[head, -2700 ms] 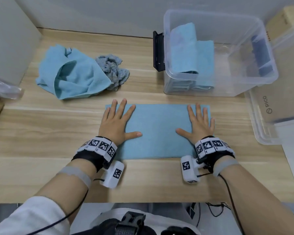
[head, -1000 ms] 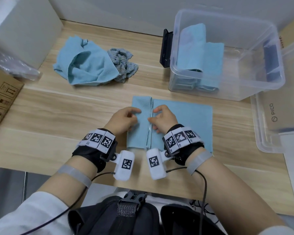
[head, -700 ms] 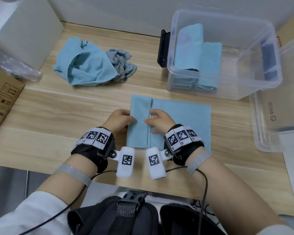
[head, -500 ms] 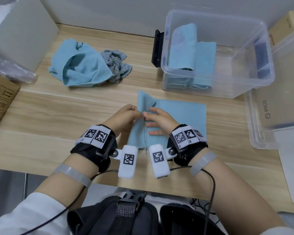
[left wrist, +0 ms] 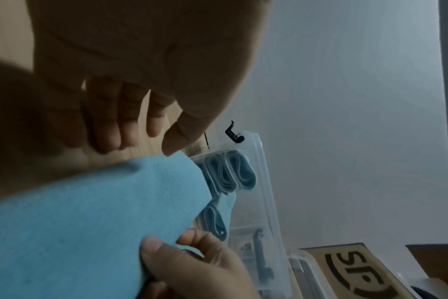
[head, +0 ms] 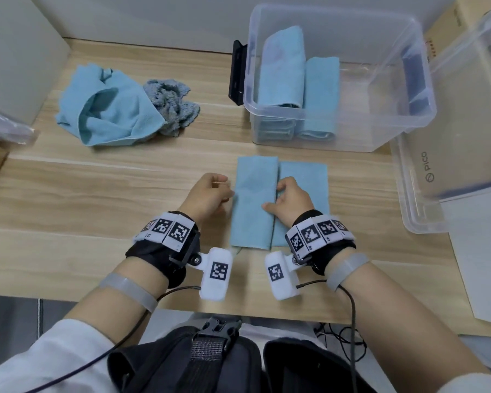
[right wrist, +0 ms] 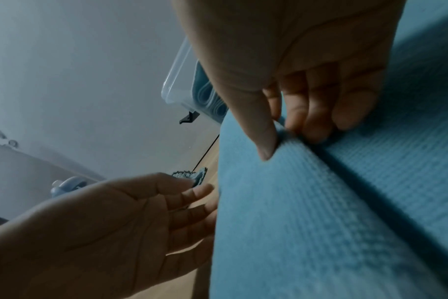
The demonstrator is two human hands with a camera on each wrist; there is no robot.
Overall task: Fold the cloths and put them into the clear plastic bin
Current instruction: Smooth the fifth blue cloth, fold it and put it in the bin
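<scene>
On the wooden table [head: 68,194], the right hand [head: 291,201] pinches the folded edge of the flat light-blue cloth [head: 255,202], whose long axis runs away from the person. The left hand [head: 207,195] rests loosely curled at the cloth's left edge, holding nothing. Beyond stands the clear plastic bin [head: 380,123].

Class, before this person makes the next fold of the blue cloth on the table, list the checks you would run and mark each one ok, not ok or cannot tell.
1. Folded flap of the blue cloth lies flat: ok.
2. Right hand pinches the flap's edge: ok, thumb and fingers close on it.
3. Left hand has a grip: not ok, it sits at the cloth's left edge, fingers loose.
4. Room in the clear plastic bin: ok, its right half is free.
5. Cloth corners aligned at the near edge: cannot tell, the wrists hide them.
6. Crumpled cloths clear of the fold: ok.
</scene>
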